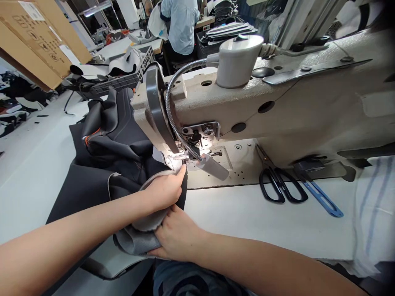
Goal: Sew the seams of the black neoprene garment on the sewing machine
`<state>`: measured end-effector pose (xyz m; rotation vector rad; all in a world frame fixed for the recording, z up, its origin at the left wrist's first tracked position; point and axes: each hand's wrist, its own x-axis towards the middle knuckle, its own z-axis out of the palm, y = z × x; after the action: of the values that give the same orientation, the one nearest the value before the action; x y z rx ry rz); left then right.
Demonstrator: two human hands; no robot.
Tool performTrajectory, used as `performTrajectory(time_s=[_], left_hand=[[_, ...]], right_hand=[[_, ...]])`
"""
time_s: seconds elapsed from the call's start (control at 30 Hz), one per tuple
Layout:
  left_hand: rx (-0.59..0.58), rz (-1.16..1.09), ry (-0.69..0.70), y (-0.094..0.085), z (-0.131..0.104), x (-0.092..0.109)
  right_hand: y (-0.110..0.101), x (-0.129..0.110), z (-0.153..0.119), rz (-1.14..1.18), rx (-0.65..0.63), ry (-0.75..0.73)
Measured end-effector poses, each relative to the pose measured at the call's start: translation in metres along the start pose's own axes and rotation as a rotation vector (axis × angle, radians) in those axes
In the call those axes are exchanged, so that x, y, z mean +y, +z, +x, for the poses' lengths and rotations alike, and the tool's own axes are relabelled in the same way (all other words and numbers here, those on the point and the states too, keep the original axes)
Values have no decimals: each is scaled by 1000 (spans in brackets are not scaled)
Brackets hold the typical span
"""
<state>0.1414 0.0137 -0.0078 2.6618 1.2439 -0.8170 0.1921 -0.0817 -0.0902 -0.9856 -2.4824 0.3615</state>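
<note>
A large piece of black leather-like fabric [83, 187] with grey backing lies bunched on the table and runs under the head of a sewing machine [197, 94]. My left hand [163, 190] is closed on its folded edge, fingertips close to the lit presser foot [182, 158]. Just below and nearer to me, my right hand [182, 235] grips the grey-backed layers, with its fingers partly hidden in the folds. A small lamp [212, 166] on a bendable metal neck shines on the needle area. Part of the fabric hangs over the table's front edge.
Black-handled scissors [279, 181] lie partly on the machine bed, beside a blue-handled tool [322, 199]. White striped cloth [375, 209] lies at the right. Behind stand a grey crate [120, 82] of cut pieces, a cardboard box [40, 41] and a person in light blue [182, 26].
</note>
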Motion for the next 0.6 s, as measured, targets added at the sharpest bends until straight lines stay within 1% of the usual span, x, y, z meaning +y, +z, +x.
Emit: performTrajectory(time_s=[0.07, 0.13, 0.23, 0.3, 0.43, 0.5, 0.57, 0.6], left_hand=[[-78, 91, -59, 0, -6, 1], [-138, 137, -77, -3, -11, 1], [-164, 41, -28, -8, -12, -2], [-140, -36, 0, -11, -8, -5], [-49, -99, 11, -9, 3, -6], [10, -116, 15, -6, 6, -4], [36, -89, 5, -5, 5, -1], [20, -58, -11, -6, 3, 1]], right_hand=[[-1, -3, -1, -46, 33, 34], [-3, -5, -2, -71, 67, 40], [-3, -7, -3, -87, 35, 42], [-1, -6, -2, -101, 37, 38], [1, -2, 1, -119, 134, 73], [0, -1, 1, -129, 160, 112], [-4, -2, -1, -129, 139, 145], [-7, -2, -3, -121, 118, 151]])
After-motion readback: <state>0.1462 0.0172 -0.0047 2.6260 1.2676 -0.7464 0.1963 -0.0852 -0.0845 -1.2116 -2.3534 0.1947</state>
